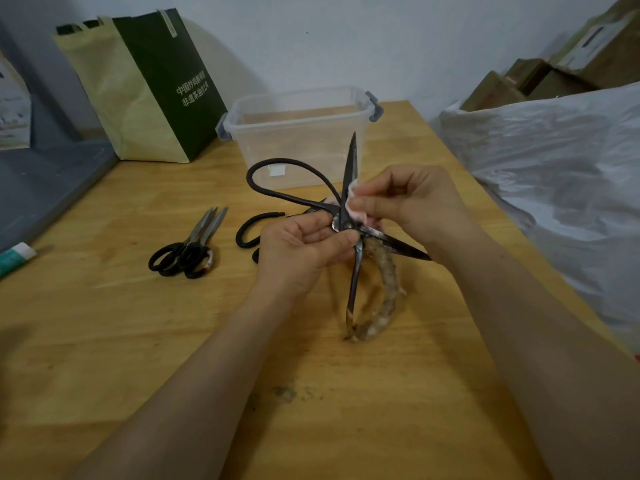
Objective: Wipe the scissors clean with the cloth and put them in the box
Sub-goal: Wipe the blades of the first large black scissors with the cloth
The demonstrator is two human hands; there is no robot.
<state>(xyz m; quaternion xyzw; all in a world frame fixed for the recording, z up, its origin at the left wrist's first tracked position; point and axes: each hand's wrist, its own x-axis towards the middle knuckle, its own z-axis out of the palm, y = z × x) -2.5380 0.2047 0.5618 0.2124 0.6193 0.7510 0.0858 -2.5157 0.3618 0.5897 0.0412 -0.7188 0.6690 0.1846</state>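
Note:
My left hand (298,249) grips a large black iron pair of scissors (350,174) at its pivot, above the wooden table (138,323). The blades are spread wide, one pointing up and one out to the right. One handle loop is bare black; the other is wrapped in worn cloth tape. My right hand (412,199) pinches a small pinkish-white cloth (355,206) against the upright blade just above the pivot. A clear plastic box (298,133) with grey clips stands open behind the hands.
Two smaller black-handled scissors (188,247) lie left of my hands. Another black looped scissors handle (256,226) shows behind my left hand. A green and cream paper bag (145,88) stands at the back left, and a white plastic sack (554,161) bulges on the right.

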